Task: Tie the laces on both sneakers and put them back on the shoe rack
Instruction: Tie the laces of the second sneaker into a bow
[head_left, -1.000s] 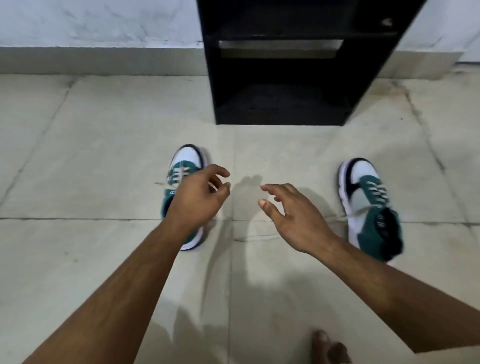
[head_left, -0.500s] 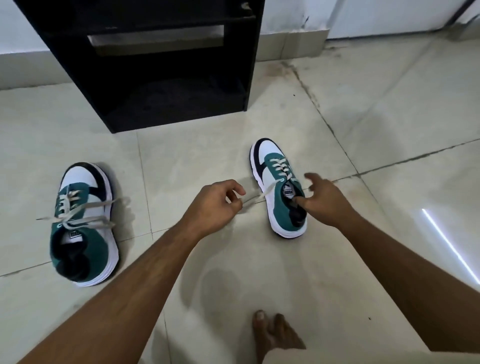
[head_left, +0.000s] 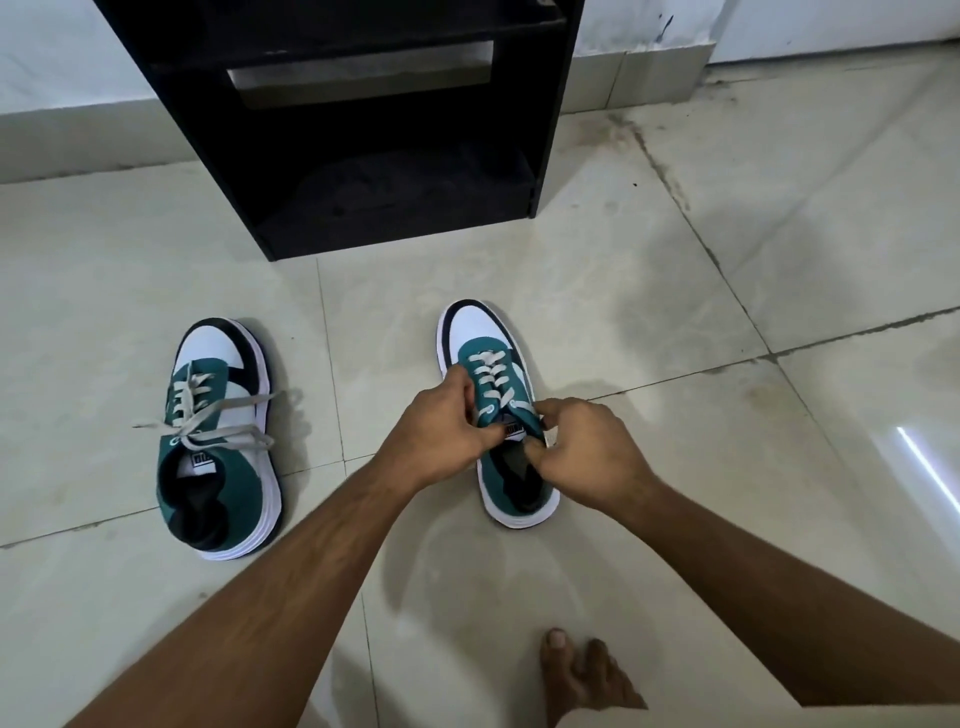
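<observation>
Two teal, white and black sneakers stand on the tiled floor with toes toward the black shoe rack (head_left: 358, 171). The left sneaker (head_left: 221, 441) has loose grey laces lying across its tongue and sides. At the right sneaker (head_left: 493, 374), both hands meet over the tongue. My left hand (head_left: 441, 431) pinches at the lace ends on the shoe's left side. My right hand (head_left: 587, 452) has its fingers closed at the collar and top eyelets on the right side. The lace ends themselves are hidden under the fingers.
The rack stands against the wall (head_left: 62, 62), its lower shelf dark and open toward me. A bare foot (head_left: 582, 675) rests on the floor near the bottom edge. Pale floor tiles (head_left: 779, 260) spread to the right of the rack.
Both hands have closed in onto the right sneaker's tongue: the left hand came over from the trailing lace, the right from the collar. The camera has shifted slightly, bringing the shoes more central.
</observation>
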